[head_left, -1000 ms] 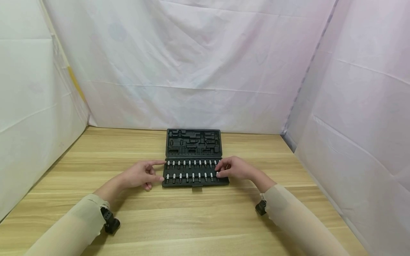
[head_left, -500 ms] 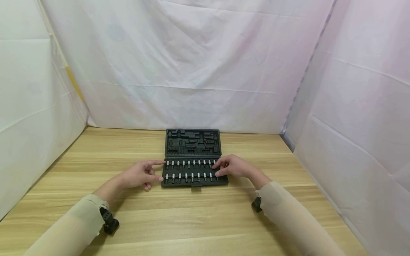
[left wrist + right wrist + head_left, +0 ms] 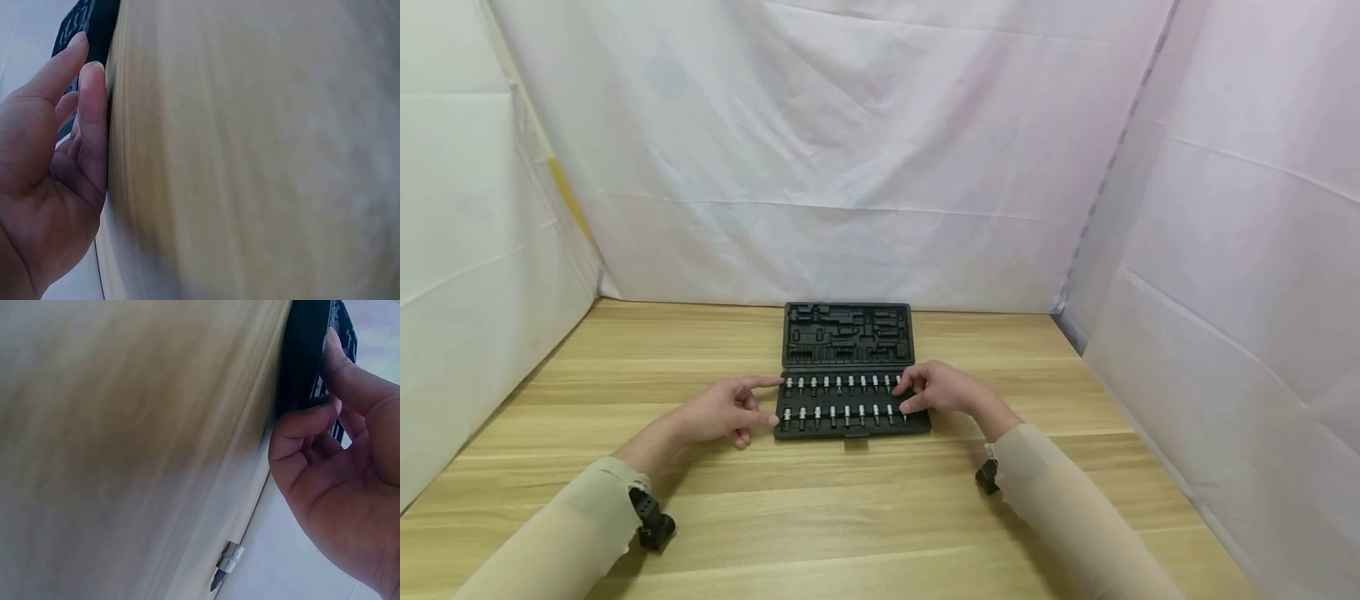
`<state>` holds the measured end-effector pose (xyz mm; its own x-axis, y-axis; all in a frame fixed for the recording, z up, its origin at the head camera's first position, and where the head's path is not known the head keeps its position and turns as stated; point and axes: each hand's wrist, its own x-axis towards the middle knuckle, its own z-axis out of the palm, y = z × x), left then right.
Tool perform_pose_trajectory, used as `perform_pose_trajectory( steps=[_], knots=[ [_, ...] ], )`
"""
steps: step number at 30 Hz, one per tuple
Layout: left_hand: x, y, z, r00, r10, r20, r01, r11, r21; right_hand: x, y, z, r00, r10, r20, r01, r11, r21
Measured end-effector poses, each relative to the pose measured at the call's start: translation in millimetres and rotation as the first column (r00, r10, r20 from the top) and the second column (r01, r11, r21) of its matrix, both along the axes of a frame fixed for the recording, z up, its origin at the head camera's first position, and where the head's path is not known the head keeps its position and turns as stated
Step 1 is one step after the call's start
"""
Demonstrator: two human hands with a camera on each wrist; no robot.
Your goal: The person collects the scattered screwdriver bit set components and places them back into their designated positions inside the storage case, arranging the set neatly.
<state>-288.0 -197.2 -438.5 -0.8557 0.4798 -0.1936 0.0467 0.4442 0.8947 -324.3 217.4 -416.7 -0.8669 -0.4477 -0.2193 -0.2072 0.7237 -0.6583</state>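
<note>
An open black case (image 3: 847,314) lies on the table, holding two rows of silver bit sockets (image 3: 847,414). My left hand (image 3: 713,408) is at its left edge, index finger and thumb stretched out to touch the side, other fingers loosely bent. My right hand (image 3: 946,388) is over the right end. Its thumb rests at the last bit socket (image 3: 905,419) of the front row and covers its upper part; the index fingertip is by the back row, a little apart from the thumb. In the right wrist view, the thumb lies on the case and the other fingers are curled beside it.
A loose bit socket (image 3: 229,556) with a dark pointed tip lies on the table in the right wrist view. White cloth walls (image 3: 835,150) enclose the wooden table (image 3: 820,517) at the back and both sides. The case lid stands raised toward the back wall.
The right wrist has swung slightly left and inward. The thumb now covers the silver top that showed between thumb and index a second ago. The left hand keeps its place at the case.
</note>
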Motion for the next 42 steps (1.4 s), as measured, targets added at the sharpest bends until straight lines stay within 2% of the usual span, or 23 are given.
perform_pose_trajectory(
  steps=[8,19,25,42],
  knots=[
    [-0.4,-1,-0.6,1.0,-0.002,-0.013,0.002,1.0,-0.011,-0.6,-6,2.7,1.0,-0.013,0.002,0.013,1.0,0.028],
    [-0.3,0,1.8,1.0,0.007,-0.009,-0.008,1.0,-0.025,-1.6,-11,5.4,0.996,-0.074,0.049,0.072,0.997,0.039],
    [-0.6,0,0.7,1.0,0.007,-0.011,-0.007,1.0,-0.027,-0.3,-14,6.3,0.994,-0.095,0.047,0.093,0.994,0.054],
    [-1.6,-1,-1.3,1.0,0.0,-0.002,0.0,1.0,-0.008,-4.5,-4,2.8,0.999,-0.019,0.048,0.018,1.0,0.009]
  ],
)
